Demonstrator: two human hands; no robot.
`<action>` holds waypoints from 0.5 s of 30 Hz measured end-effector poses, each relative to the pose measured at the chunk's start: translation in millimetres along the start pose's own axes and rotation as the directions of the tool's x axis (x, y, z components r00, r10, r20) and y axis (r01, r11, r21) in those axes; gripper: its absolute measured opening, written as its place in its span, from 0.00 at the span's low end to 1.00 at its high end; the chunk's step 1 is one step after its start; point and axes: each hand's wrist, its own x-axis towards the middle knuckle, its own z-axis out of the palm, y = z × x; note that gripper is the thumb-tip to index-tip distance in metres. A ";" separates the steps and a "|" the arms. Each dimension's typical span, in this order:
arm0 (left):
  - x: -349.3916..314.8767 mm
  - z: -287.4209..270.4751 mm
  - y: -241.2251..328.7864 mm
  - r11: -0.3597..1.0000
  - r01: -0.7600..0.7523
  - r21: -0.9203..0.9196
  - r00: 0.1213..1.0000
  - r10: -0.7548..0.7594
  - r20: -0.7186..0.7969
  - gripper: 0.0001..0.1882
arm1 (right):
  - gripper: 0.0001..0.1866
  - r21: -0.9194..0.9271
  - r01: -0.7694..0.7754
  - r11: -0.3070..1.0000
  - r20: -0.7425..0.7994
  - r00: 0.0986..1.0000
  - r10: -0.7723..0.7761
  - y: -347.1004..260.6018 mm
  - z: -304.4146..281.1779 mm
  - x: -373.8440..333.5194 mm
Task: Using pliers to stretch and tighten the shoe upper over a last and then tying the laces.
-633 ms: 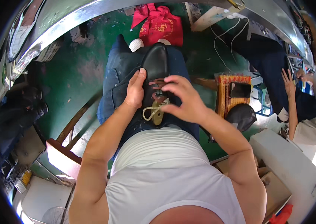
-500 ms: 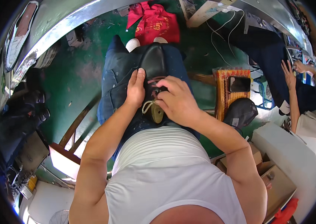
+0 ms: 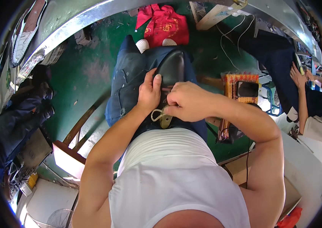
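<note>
A black leather shoe [image 3: 171,70] rests on my lap between the thighs, its toe pointing away from me. An olive-coloured shoe last [image 3: 165,121] with a hole shows at its heel end, and a pale cord loop [image 3: 155,115] hangs beside it. My left hand [image 3: 149,91] is wrapped along the shoe's left side, thumb on top. Over the opening, my right hand [image 3: 191,100] is closed, its fingertips pressed together near a reddish-brown lace [image 3: 166,89]. What those fingers pinch is hidden.
A red cloth [image 3: 166,28] lies on the green floor beyond my feet. To the right, a phone [image 3: 247,89] sits on a patterned wooden seat [image 3: 229,85]. A co-worker's hand [image 3: 298,77] is farther right. A metal bench edge [image 3: 73,28] curves across the far side.
My right hand has turned and closed over the shoe's opening, with the elbow swung outward. The left hand keeps its hold on the shoe. The whole view has shifted slightly.
</note>
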 end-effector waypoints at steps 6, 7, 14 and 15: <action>70.5 -18.4 57.9 0.959 0.190 0.212 0.942 -0.239 0.236 0.42 | 0.12 -0.059 0.198 0.978 -0.307 0.929 -0.206 -4.2 21.7 -5.5; 73.4 -14.0 51.3 0.939 0.195 0.284 0.948 -0.254 0.189 0.42 | 0.14 -0.295 0.097 0.950 -0.363 0.909 -0.206 -11.3 31.5 -3.1; 54.2 1.3 57.8 0.925 0.165 0.341 0.963 -0.226 0.150 0.43 | 0.16 -0.348 -0.200 0.916 -0.144 0.977 0.158 -41.6 35.3 -28.6; 53.3 -1.2 60.6 0.911 0.178 0.372 0.953 -0.254 0.165 0.43 | 0.17 -0.314 -0.226 0.922 -0.139 0.972 0.191 -40.2 34.9 -29.7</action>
